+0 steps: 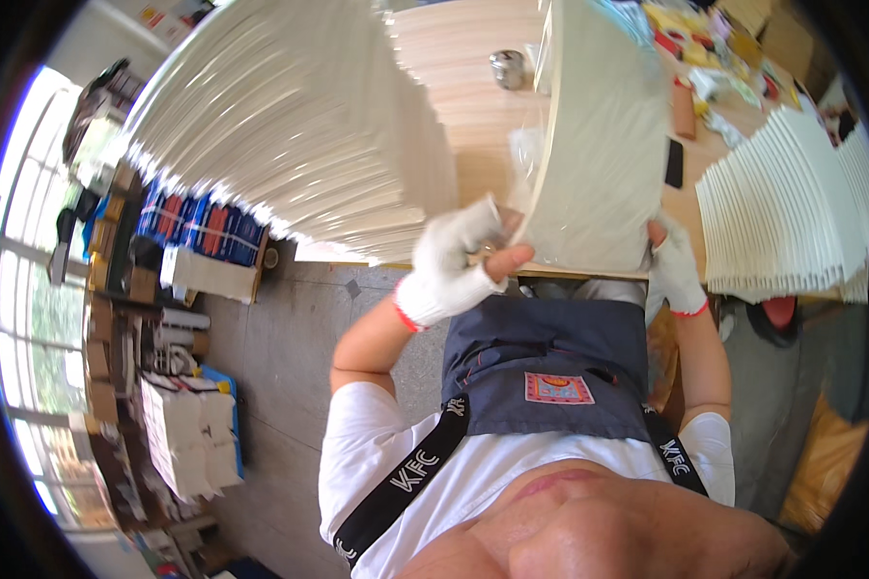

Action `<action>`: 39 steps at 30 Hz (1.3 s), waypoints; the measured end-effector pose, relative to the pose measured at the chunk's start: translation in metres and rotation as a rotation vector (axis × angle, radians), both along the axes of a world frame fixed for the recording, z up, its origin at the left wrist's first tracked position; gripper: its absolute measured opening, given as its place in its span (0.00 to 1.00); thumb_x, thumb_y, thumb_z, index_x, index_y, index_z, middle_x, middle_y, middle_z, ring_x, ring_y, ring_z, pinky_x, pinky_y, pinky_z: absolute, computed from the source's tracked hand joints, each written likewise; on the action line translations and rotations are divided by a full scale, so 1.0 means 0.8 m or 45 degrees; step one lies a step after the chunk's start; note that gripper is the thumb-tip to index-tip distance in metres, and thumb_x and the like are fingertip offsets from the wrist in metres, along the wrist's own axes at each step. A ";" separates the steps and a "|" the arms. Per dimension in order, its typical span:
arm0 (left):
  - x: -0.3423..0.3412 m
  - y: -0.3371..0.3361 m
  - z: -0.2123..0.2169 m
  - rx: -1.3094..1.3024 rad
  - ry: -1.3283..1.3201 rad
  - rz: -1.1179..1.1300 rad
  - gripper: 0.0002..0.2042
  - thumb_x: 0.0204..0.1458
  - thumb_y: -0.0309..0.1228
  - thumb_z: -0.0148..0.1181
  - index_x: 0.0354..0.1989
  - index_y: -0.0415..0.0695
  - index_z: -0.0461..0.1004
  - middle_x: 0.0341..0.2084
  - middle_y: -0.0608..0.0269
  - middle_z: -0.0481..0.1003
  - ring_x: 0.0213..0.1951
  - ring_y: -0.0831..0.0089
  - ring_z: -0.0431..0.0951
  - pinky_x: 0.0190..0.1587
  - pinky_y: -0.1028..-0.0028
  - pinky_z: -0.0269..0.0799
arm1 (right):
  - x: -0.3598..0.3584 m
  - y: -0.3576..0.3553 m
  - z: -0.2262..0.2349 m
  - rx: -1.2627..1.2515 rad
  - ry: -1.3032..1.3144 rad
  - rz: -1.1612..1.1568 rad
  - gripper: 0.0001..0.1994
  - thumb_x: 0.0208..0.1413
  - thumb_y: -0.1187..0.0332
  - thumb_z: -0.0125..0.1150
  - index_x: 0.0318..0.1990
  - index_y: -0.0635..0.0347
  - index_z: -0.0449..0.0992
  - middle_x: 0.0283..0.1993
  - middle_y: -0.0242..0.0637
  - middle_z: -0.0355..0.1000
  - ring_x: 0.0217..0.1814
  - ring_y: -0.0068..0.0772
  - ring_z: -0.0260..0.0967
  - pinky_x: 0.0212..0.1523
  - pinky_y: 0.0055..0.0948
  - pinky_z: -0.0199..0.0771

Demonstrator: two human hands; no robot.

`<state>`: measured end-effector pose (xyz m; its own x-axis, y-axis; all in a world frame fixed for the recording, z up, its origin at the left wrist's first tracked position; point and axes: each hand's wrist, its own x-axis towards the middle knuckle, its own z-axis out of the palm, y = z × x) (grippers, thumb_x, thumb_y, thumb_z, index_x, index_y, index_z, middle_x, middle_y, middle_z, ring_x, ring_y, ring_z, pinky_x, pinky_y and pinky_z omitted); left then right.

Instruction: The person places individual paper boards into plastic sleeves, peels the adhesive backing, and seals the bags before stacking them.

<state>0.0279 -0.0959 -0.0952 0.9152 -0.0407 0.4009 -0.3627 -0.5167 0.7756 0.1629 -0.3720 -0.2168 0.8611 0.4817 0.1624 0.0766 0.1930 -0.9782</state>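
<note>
A long cream panel [603, 145] in clear plastic film [523, 159] lies on the table in front of me, its near end at the table's edge. My left hand [454, 259], in a white glove with bare fingertips, is at the panel's near left corner. Its fingers and thumb are bent around loose, shiny film there. At the near right corner is my right hand [676, 265], gloved the same way. Its thumb rests over the panel's edge, and the other fingers are mostly hidden.
A tall stack of film-wrapped panels [290, 125] fills the table's left. Unwrapped white panels [777, 207] are stacked at the right. A shiny metal object [507, 69], a black phone-like slab [674, 162], an orange-brown cylinder [684, 108] and plastic scraps [719, 85] lie farther back.
</note>
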 end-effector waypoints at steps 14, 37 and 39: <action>-0.045 0.285 0.296 1.147 -0.172 1.438 0.19 0.54 0.43 0.43 0.45 0.47 0.74 0.42 0.55 0.76 0.43 0.62 0.75 0.44 0.70 0.68 | 0.050 0.330 0.410 -0.326 -0.452 0.295 0.16 0.54 0.54 0.55 0.21 0.52 0.69 0.14 0.25 0.62 0.11 0.18 0.51 0.11 0.22 0.49; -0.108 0.097 -0.502 -0.505 0.461 0.793 0.14 0.51 0.21 0.43 0.47 0.35 0.69 0.41 0.54 0.72 0.42 0.65 0.72 0.50 0.71 0.66 | 0.020 -0.375 0.177 -1.165 -0.904 -2.035 0.13 0.52 0.60 0.56 0.35 0.61 0.75 0.22 0.30 0.68 0.21 0.22 0.61 0.22 0.25 0.62; -0.077 0.057 -0.440 -0.215 0.463 0.620 0.15 0.51 0.20 0.43 0.48 0.34 0.68 0.41 0.53 0.73 0.42 0.65 0.73 0.50 0.71 0.66 | 0.024 -0.431 0.169 -1.316 0.022 -1.646 0.23 0.58 0.48 0.46 0.34 0.61 0.76 0.13 0.28 0.60 0.14 0.20 0.58 0.18 0.22 0.60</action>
